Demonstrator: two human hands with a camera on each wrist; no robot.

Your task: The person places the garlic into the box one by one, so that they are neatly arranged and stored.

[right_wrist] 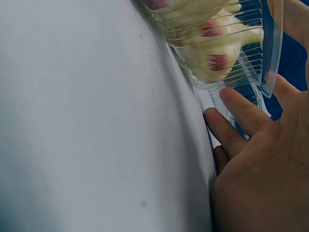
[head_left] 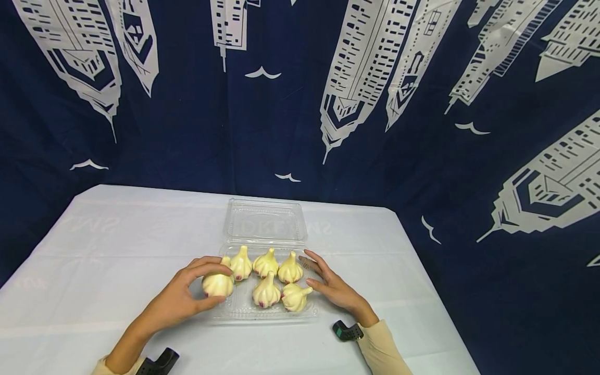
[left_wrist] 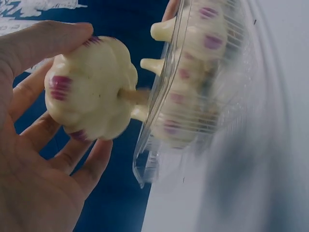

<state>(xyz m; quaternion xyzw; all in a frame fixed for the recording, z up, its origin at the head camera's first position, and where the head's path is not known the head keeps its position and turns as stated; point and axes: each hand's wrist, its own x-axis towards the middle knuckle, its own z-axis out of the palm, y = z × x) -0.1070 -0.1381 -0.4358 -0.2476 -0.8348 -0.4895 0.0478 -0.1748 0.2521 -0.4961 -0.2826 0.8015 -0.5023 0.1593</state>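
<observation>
My left hand (head_left: 180,297) grips a garlic bulb (head_left: 217,285) between thumb and fingers, at the left end of a clear plastic clamshell box (head_left: 244,314). In the left wrist view this garlic bulb (left_wrist: 94,89) is cream with purple patches and is raised beside the box wall. Several more garlic bulbs (head_left: 266,291) are in the box's base, most with stems up; one at the front right (head_left: 295,298) lies tilted, its stem to the right. Against the box's right side rests my right hand (head_left: 339,289), its fingers (right_wrist: 246,113) extended and loosely spread.
The box's hinged lid (head_left: 265,221) lies folded back, flat on the white-covered table (head_left: 140,250). Behind the table hangs a dark blue cloth (head_left: 197,140) printed with white buildings. Black wrist devices (head_left: 347,330) are worn on both arms.
</observation>
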